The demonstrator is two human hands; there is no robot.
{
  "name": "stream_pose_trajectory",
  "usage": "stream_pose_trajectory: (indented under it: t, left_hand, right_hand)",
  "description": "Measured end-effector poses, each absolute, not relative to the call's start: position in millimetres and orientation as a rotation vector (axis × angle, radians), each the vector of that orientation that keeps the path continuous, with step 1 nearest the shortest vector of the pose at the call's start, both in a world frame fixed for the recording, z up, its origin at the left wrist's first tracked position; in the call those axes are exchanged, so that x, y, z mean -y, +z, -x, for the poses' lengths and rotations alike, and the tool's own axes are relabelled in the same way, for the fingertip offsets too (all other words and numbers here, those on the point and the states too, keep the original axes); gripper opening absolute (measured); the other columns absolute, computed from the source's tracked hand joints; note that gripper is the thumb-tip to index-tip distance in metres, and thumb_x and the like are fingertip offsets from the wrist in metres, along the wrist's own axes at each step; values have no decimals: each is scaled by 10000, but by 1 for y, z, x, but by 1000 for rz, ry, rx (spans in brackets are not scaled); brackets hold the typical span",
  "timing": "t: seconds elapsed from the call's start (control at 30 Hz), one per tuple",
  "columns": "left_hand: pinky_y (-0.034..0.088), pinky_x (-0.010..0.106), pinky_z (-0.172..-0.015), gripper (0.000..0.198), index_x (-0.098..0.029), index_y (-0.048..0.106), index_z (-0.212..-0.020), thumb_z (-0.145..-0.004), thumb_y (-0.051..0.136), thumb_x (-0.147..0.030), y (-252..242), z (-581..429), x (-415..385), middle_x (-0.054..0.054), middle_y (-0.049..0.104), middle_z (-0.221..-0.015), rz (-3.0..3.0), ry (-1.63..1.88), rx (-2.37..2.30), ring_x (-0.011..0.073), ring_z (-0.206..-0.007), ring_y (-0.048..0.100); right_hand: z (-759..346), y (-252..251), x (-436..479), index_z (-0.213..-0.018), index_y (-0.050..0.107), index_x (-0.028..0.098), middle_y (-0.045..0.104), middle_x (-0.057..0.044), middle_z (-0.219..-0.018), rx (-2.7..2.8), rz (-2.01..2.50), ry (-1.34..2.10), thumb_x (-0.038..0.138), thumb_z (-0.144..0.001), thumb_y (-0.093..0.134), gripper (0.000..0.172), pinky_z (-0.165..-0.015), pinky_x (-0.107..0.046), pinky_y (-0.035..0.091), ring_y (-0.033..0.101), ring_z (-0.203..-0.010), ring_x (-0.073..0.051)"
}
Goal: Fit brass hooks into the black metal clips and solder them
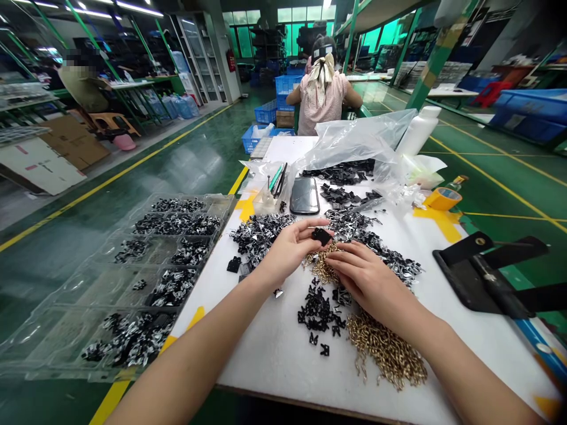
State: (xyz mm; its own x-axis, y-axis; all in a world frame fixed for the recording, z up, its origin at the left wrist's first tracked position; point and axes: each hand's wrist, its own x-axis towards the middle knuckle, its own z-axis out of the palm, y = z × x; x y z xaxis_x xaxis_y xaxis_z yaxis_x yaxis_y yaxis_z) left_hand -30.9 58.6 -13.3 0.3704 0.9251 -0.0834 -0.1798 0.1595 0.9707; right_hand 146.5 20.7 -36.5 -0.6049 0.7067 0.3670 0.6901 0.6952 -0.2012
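Black plastic clip [321, 236] is pinched at the tips of the left hand [287, 252], which is turned palm-inward, fingers [310, 231] closed on it, though the clip's shape is partly hidden. The right hand [370, 285] lies palm down at 4 o'clock from it, fingers [348, 255] together on a tangle of gold chain [322, 265], can't tell if they're gripping any. More chain sits at 6 o'clock on the white table [274, 366], and a clear plastic tray [57, 301] of clips sits at 9 o'clock.
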Motion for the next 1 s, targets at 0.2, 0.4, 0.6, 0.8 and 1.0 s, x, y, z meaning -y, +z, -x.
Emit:
stream_pose_trajectory:
  t: [0.2, 0.4, 0.6, 0.8, 1.0]
  left_hand:
    - [461, 343, -873, 284, -150, 614, -988, -743, 548, -22, -13, 34, -61, 82, 660, -942, -1149, 951, -871, 163, -876, 620]
    - [495, 303, -831, 258, -154, 603, -1002, -762, 580, -63, -6, 49, -71, 54, 627, -862, -1123, 1091, -893, 153, -814, 633]
    - [500, 281, -813, 190, -153, 620, -935, -758, 601, -85, -5, 57, -75, 41, 607, -808, -1115, 1179, -856, 128, -782, 607]
    - [489, 275, -784, 160, -145, 631, -882, -750, 588, -64, -7, 58, -74, 34, 592, -788, -1093, 1187, -796, 107, -735, 580]
    - [481, 292, -767, 144, -140, 614, -863, -759, 562, -54, -10, 57, -73, 34, 592, -754, -1088, 1151, -766, 110, -710, 572]
  right_hand:
    - [-148, -32, -19, -1017, 600, 184, 631, -74, -980, 2453, 1095, 136, 162, -905, 388, 241, -925, -454, 422, 502, -1043, -232]
    - [-153, -33, -22, -991, 567, 202, 574, -48, -846, 2366, 1201, 128, 151, -898, 405, 194, -672, -324, 466, 500, -835, -197]
    - [-130, -28, -22, -1023, 591, 205, 588, -61, -887, 2551, 1139, 34, 173, -890, 435, 207, -744, -371, 459, 492, -854, -222]
    - [-106, -28, -33, -965, 610, 164, 572, -97, -917, 2691, 1135, -55, 173, -875, 442, 191, -775, -430, 439, 475, -851, -251]
    - [-102, -23, -38, -805, 584, 180, 562, -76, -810, 2683, 1137, 75, 173, -869, 442, 156, -745, -419, 430, 478, -821, -244]
